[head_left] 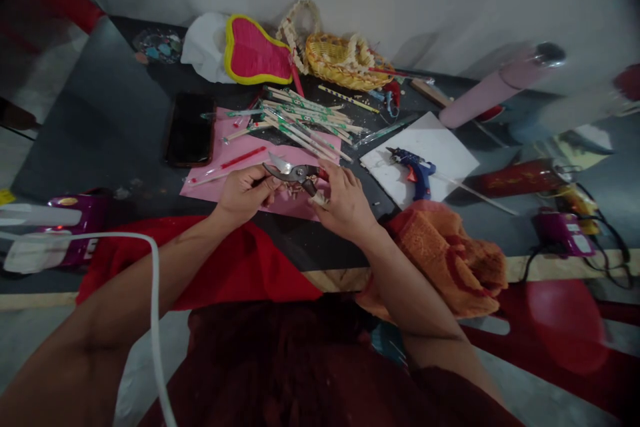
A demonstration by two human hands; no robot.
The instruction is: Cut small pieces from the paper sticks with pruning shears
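My right hand is wrapped round the handles of a pair of pruning shears, whose blades point left and stand apart. At the blades, my left hand is closed in a pinch; what lies in its fingers is too small to make out. Below the shears, small cut wooden pieces are scattered on a pink sheet. Just beyond lies a loose pile of wooden chopsticks, several in clear wrappers with green print. A red-wrapped stick rests on the sheet near my left hand.
Left of the sheet lies a phone. A blue glue gun rests on a white board, beside an orange towel. Along the wall are a pink-and-yellow fan, a wicker basket and a pink bottle. A white cable crosses my left arm.
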